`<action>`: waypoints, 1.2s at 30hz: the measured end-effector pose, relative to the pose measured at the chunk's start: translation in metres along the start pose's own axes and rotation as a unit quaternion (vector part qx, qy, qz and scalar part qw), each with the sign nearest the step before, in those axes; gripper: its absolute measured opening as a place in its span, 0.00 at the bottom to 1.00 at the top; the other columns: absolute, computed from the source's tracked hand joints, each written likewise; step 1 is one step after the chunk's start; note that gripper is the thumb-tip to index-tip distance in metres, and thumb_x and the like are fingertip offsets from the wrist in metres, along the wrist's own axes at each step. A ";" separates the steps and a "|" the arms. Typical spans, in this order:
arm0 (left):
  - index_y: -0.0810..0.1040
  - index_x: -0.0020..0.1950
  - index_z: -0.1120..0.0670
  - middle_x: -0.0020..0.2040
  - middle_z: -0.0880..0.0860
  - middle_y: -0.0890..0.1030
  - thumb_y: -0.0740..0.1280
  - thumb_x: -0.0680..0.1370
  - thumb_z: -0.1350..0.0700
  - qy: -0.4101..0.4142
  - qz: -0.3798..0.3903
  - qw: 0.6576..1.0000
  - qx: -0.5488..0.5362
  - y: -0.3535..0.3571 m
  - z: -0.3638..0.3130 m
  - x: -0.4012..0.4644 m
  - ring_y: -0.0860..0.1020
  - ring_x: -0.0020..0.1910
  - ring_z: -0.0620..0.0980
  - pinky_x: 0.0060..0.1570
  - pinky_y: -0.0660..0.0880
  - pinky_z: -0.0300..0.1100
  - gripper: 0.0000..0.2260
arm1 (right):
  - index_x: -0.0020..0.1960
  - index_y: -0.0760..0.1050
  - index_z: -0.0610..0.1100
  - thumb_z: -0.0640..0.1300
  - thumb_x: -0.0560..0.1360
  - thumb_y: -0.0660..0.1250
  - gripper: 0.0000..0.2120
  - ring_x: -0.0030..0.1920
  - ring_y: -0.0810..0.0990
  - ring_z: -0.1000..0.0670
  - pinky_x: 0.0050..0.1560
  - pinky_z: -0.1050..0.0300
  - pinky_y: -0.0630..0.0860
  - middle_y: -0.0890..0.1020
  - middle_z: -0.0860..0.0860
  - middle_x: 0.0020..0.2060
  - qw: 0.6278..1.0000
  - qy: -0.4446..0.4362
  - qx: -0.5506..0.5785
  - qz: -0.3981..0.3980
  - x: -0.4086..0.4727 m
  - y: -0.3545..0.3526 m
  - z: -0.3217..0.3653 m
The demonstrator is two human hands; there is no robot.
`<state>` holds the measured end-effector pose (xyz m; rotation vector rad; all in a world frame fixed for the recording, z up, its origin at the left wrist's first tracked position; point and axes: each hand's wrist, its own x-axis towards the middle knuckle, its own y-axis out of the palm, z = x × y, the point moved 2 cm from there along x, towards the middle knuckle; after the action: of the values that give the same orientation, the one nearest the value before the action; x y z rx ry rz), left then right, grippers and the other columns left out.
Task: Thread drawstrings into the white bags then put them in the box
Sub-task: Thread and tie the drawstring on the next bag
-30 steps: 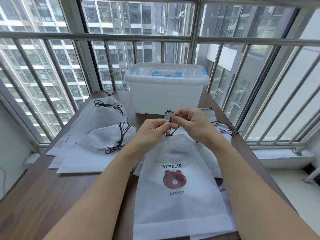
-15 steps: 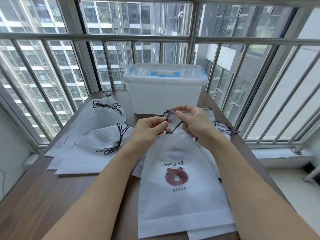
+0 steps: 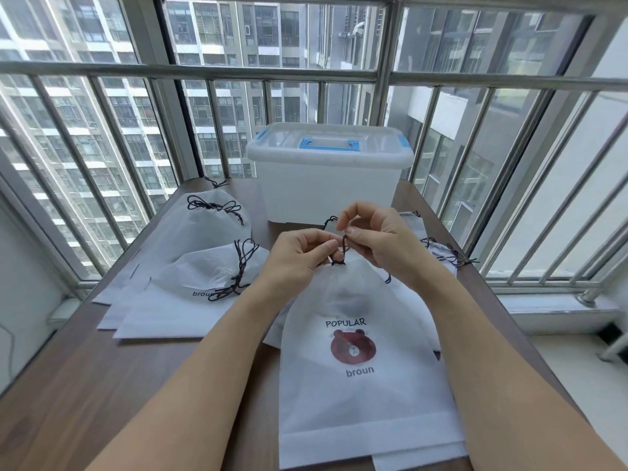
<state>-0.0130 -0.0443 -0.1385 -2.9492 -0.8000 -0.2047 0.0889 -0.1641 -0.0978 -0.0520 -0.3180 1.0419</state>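
Note:
A white bag [image 3: 360, 385] printed with a brown bear and "POPULAR broun" lies in front of me on the wooden table [image 3: 85, 385], its top gathered to a point. A dark drawstring [image 3: 341, 253] rises from that gathered top. My left hand [image 3: 299, 256] pinches the drawstring near the bag's neck. My right hand [image 3: 377, 239] pinches the upper part of the same drawstring, its end curling out above the fingers. The white lidded box [image 3: 326, 185] with blue handle and clips stands shut behind my hands.
Two white bags with tied dark drawstrings, one [image 3: 210, 222] farther back and one [image 3: 204, 287] nearer, lie on flat bags at the left. More white bags [image 3: 438, 253] with drawstrings lie under my right forearm. A barred window railing [image 3: 102, 198] runs around the table's far and side edges.
Both hands stayed at the bag's gathered top and worked the drawstring; my right hand rose a little, pulling the cord upward. The bag shifted slightly on the table.

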 end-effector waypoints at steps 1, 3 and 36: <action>0.84 0.49 0.58 0.38 0.52 0.83 0.66 0.81 0.63 0.004 0.012 1.000 0.009 0.001 -0.001 0.000 0.76 0.37 0.46 0.41 0.73 0.33 0.07 | 0.47 0.75 0.40 0.30 0.78 0.60 0.08 0.33 0.69 0.50 0.34 0.66 0.67 0.72 0.48 0.30 1.000 -0.010 -0.003 -0.004 0.001 -0.001 -0.002; 0.84 0.50 0.59 0.40 0.53 0.84 0.65 0.81 0.62 0.010 0.041 0.999 0.023 0.002 -0.002 -0.002 0.78 0.41 0.46 0.47 0.74 0.35 0.07 | 0.46 0.76 0.41 0.30 0.78 0.60 0.09 0.34 0.69 0.49 0.35 0.64 0.68 0.72 0.47 0.31 1.000 -0.018 -0.004 -0.004 0.003 0.000 -0.005; 0.84 0.47 0.64 0.38 0.59 0.80 0.57 0.83 0.51 -0.157 -0.085 0.968 -0.178 0.001 -0.002 0.002 0.74 0.30 0.49 0.35 0.74 0.38 0.21 | 0.41 0.84 0.37 0.39 0.72 0.76 0.05 0.36 0.76 0.51 0.37 0.64 0.68 0.82 0.46 0.33 0.988 0.132 0.054 -0.053 0.003 -0.002 -0.038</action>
<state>-0.0114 -0.0444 -0.1367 -3.2984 -1.1706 0.1324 0.1030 -0.1587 -0.1332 -0.0745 -0.0237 0.9318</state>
